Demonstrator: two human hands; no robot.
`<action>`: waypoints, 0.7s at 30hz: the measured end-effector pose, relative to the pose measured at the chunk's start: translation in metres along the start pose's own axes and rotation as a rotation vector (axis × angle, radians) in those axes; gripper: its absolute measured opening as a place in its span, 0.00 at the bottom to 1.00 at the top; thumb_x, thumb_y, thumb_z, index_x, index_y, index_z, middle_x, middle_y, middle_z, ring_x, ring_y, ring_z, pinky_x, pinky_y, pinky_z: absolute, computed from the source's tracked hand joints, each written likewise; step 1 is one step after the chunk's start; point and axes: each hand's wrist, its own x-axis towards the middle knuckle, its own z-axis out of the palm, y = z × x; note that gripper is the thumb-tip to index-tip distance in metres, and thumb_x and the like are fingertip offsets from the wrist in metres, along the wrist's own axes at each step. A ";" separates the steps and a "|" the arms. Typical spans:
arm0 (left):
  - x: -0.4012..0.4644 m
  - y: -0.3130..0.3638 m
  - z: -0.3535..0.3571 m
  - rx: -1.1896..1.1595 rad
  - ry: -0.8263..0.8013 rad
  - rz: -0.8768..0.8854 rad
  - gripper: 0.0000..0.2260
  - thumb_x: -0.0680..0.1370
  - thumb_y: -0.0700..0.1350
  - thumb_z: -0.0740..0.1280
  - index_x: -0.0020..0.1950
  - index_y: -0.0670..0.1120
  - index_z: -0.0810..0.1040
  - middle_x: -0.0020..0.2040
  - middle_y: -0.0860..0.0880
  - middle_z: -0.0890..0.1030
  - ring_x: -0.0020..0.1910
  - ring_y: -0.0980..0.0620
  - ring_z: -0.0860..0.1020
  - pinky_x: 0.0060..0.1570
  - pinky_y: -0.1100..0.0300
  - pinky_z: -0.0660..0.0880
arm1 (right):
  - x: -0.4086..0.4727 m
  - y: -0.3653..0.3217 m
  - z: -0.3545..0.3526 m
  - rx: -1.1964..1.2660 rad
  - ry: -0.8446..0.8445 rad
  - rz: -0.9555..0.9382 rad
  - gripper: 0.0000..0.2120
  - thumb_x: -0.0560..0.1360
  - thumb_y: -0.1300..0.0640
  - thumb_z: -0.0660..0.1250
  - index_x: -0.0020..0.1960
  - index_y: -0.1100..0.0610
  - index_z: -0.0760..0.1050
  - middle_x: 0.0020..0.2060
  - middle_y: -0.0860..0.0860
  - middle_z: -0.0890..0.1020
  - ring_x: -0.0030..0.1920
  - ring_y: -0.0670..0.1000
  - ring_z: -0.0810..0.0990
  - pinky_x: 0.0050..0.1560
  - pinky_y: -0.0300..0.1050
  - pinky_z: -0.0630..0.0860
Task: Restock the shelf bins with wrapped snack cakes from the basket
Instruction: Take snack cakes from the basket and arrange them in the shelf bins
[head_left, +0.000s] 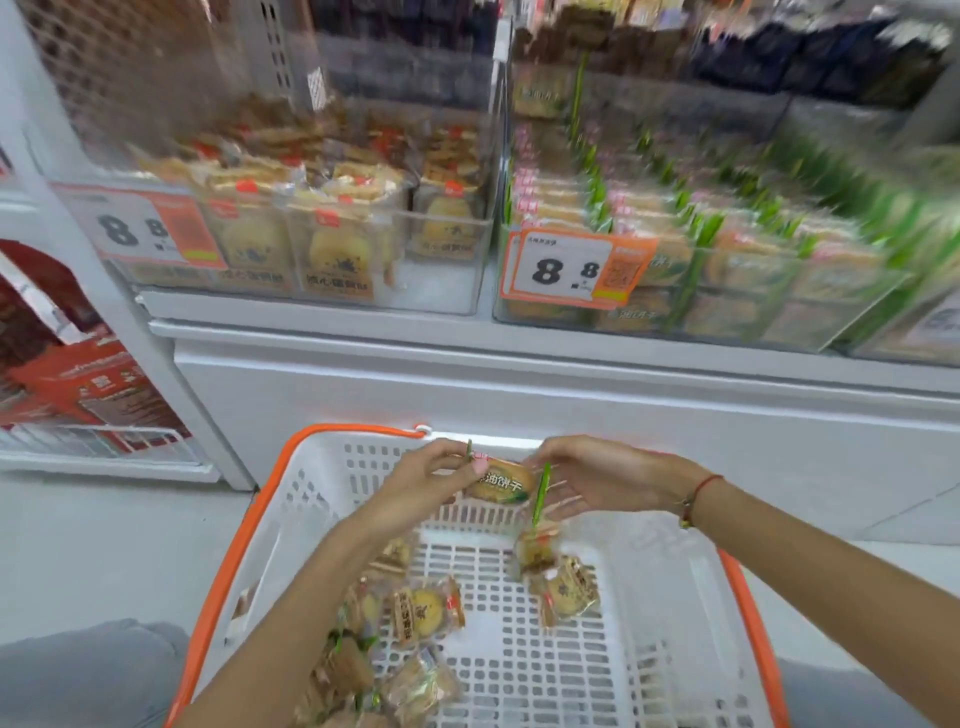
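Holding a green-edged snack cake (500, 486) mid-frame over the basket (675, 597), long axis left-right, label up. Left hand (431, 480) pinching one end, right hand (597, 475) pinching the other.

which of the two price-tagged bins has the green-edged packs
The right bin, packed with green-edged wrappers; the left bin holds yellow cakes with red labels.

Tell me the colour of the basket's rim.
Orange, around the white basket's rim; seen in the head view.
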 end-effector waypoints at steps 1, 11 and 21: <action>-0.004 0.014 -0.002 -0.043 0.036 0.036 0.08 0.76 0.49 0.68 0.54 0.51 0.77 0.52 0.53 0.81 0.51 0.56 0.80 0.54 0.60 0.75 | -0.010 -0.013 0.002 -0.022 0.028 -0.034 0.13 0.80 0.49 0.58 0.49 0.55 0.78 0.49 0.51 0.82 0.47 0.50 0.79 0.53 0.43 0.75; -0.014 0.142 -0.015 -0.177 0.481 0.631 0.11 0.71 0.55 0.72 0.49 0.51 0.78 0.42 0.59 0.81 0.44 0.63 0.78 0.44 0.71 0.73 | -0.089 -0.118 0.031 -0.393 0.551 -0.759 0.11 0.69 0.57 0.74 0.51 0.48 0.81 0.50 0.43 0.84 0.50 0.40 0.81 0.48 0.31 0.75; 0.074 0.227 -0.048 0.288 0.429 0.586 0.20 0.80 0.52 0.62 0.70 0.50 0.67 0.65 0.54 0.72 0.58 0.58 0.73 0.58 0.59 0.71 | -0.090 -0.212 -0.033 -0.257 0.834 -0.799 0.12 0.74 0.58 0.70 0.56 0.49 0.79 0.49 0.48 0.83 0.45 0.44 0.82 0.40 0.35 0.79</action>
